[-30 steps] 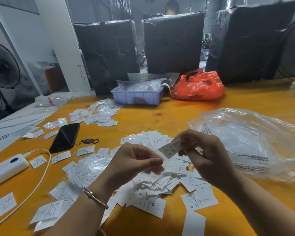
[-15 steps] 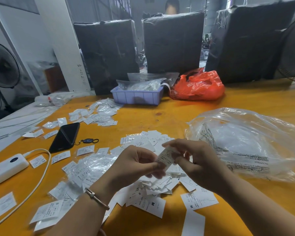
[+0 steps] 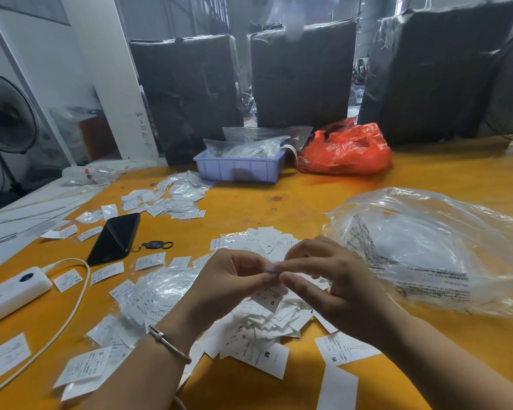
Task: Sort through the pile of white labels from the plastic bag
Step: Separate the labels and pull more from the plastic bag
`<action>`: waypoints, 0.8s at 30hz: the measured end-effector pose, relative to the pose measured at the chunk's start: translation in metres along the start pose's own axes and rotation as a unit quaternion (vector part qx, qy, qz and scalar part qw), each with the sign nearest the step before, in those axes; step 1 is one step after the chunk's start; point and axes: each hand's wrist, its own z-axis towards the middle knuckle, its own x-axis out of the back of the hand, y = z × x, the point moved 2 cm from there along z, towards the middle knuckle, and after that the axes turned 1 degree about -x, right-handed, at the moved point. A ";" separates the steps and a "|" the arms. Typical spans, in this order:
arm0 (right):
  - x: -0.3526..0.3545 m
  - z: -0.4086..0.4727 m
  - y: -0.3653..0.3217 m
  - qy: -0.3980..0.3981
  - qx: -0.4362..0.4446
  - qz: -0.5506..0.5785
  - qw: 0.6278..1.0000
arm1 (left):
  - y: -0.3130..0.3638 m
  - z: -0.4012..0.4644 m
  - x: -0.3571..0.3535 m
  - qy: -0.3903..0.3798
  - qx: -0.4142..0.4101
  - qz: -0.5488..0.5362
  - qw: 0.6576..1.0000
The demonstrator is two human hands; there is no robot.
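Both hands, left (image 3: 234,279) and right (image 3: 335,288), pinch one label (image 3: 268,297) over pile (image 3: 267,321); plastic bag (image 3: 427,247) right, phone (image 3: 114,238) left.

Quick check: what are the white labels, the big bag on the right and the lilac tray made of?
White labels: matte paper or thin card, by their flat, crisp edges. Big bag: thin clear plastic film, glossy and crinkled, printed. Lilac tray: rigid moulded plastic, probably, with ribbed walls.

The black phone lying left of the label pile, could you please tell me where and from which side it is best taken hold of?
Take the black phone across its two long edges near the middle, coming down from above. It lies flat, screen up, on the yellow table, so only the thin sides offer a grip. I would keep clear of the near end, where the key fob lies beside it.
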 end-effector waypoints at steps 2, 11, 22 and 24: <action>0.000 0.000 0.004 0.005 -0.025 0.009 1.000 | -0.001 0.000 0.001 -0.003 0.004 0.002 1.000; 0.040 -0.001 0.055 0.149 -0.283 -0.264 0.910 | 0.000 0.002 0.024 0.087 0.033 0.048 0.994; 0.044 -0.011 0.093 -0.051 -0.405 -0.421 0.810 | -0.017 0.000 0.067 0.245 0.181 0.348 0.887; 0.045 -0.011 0.094 -0.046 -0.396 -0.426 0.812 | -0.017 0.000 0.070 0.235 0.201 0.377 0.873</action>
